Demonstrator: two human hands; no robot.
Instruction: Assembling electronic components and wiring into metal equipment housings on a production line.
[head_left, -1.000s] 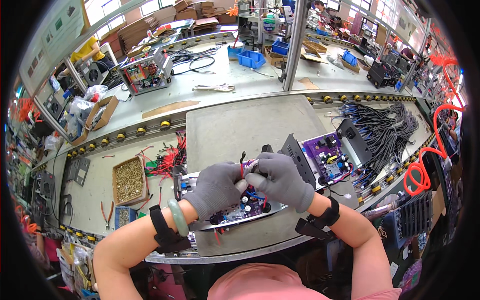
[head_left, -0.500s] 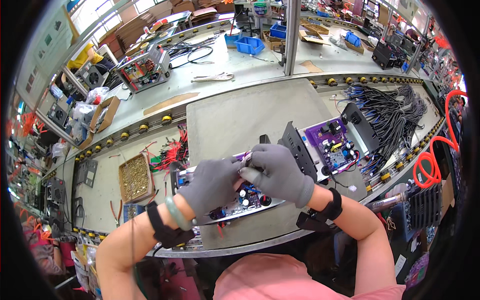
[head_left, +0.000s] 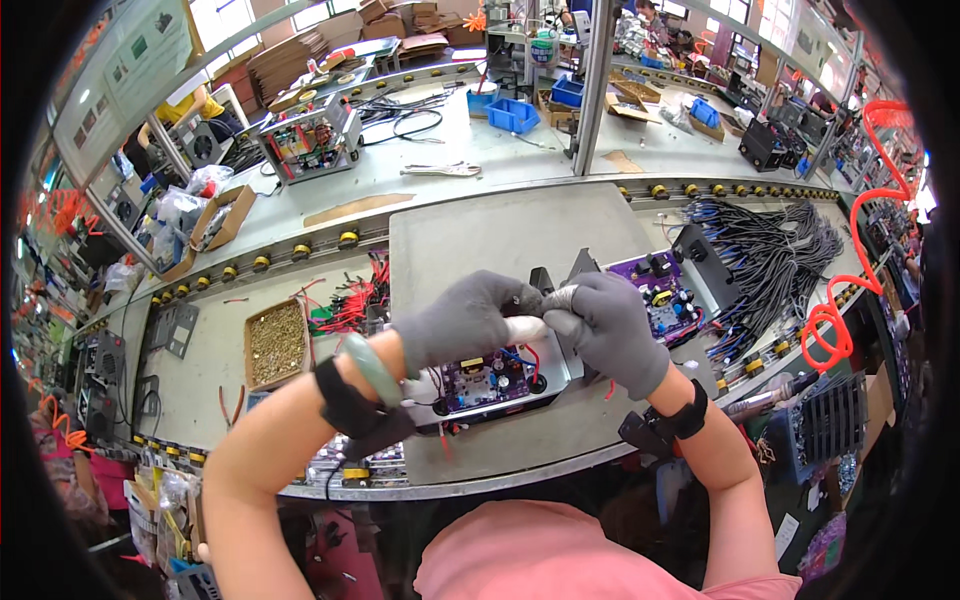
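My left hand (head_left: pixel 462 325), in a grey glove with whitish fingertips, is closed above a purple circuit board (head_left: pixel 475 385) in a silver metal tray. My right hand (head_left: pixel 618 332), gloved alike, meets it fingertip to fingertip. Both pinch at one spot beside a black end plate (head_left: pixel 582 264); whatever lies between the fingers is too small and covered to make out. Red and blue wires run from the board beneath my hands. Just past my right hand lies another purple board (head_left: pixel 640 275) with a black end panel (head_left: pixel 706 268), partly covered by the glove.
A box of small brass-coloured parts (head_left: pixel 277 343) and red wires (head_left: pixel 368 298) lie at left. Black cables (head_left: pixel 775 265) are heaped at right, near an orange coiled hose (head_left: pixel 828 335). A roller rail (head_left: pixel 300 250) crosses behind the grey work board (head_left: pixel 510 228). Blue bins (head_left: pixel 513 116) stand farther back.
Both hands have shifted right, from over the tray's middle to its right end by the black plate. More of the near board now shows. The view has tilted slightly.
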